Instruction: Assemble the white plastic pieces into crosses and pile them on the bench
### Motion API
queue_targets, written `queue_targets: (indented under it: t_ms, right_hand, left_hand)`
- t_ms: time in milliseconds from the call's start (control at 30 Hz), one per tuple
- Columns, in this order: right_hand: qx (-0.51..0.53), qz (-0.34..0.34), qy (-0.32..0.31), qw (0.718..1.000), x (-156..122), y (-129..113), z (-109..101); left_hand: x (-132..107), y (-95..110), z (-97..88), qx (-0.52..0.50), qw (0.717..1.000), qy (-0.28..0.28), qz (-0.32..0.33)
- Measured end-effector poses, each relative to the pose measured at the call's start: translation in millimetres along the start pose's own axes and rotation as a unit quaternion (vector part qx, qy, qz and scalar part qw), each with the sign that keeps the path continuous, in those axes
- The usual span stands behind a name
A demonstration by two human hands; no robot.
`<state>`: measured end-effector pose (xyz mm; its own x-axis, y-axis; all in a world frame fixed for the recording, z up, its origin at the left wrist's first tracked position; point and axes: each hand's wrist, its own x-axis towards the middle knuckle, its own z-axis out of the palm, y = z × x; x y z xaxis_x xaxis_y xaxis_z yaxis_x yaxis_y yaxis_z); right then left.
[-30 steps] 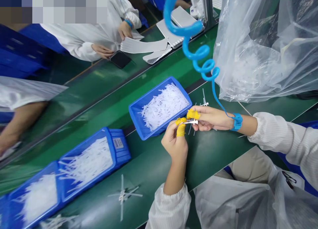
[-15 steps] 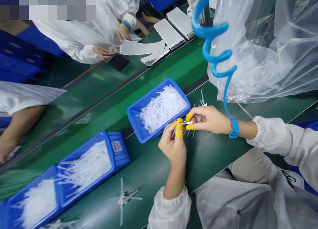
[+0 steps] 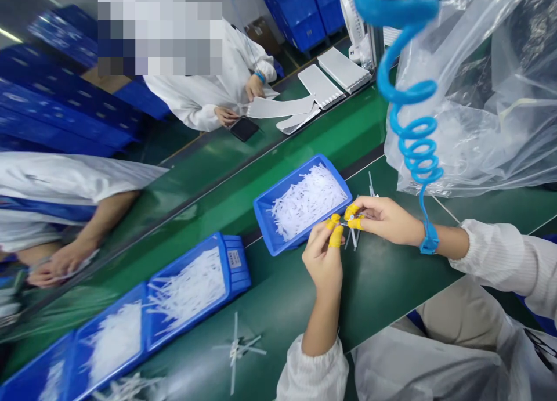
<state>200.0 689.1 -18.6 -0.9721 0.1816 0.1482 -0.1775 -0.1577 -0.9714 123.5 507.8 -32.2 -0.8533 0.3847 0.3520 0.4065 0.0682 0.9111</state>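
My left hand (image 3: 322,255) and my right hand (image 3: 385,218) meet just right of a blue bin (image 3: 266,222) heaped with thin white plastic strips (image 3: 307,201). Both hands wear yellow finger cots and pinch one small white strip piece (image 3: 348,223) between their fingertips. A blue strap (image 3: 429,239) on my right wrist runs up into a coiled blue cord (image 3: 411,108). Several loose strips (image 3: 352,238) lie on the green mat under my hands.
Two more blue bins (image 3: 237,267) of white strips sit at lower left, with a small bundle of strips (image 3: 237,350) near the front edge. A large clear plastic bag (image 3: 478,87) fills the right. Across the green belt (image 3: 217,212), other people in white coats handle white sheets (image 3: 282,107).
The view has lifted and shifted, so bins and hands sit further right in frame. My two hands stay pinched together on the small strip piece, fingertips drawn closer.
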Motion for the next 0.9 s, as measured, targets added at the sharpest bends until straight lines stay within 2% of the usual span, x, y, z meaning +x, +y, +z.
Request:
queue_targets:
  t_ms: [167, 367, 600, 900]
  right_hand:
    - [0.010, 0.024, 0.007, 1.000, 0.2, -3.4, 0.2]
    - [0.017, 0.019, 0.001, 1.000, 0.6, -1.0, -0.5]
    - [0.013, 0.041, 0.002, 0.999, -1.5, -0.3, 0.7]
    - [-0.005, 0.021, -0.005, 1.000, 0.9, -4.8, -1.2]
  left_hand:
    - [0.3, -2.0, 0.5, 0.018, 0.998, -0.055, 0.023]
    - [1.4, -3.2, 0.9, 0.035, 0.996, -0.058, 0.064]
    - [1.8, -2.2, 1.8, 0.044, 0.995, -0.056, 0.065]
    - [3.9, -8.8, -4.1, 0.043, 0.995, -0.071, 0.061]
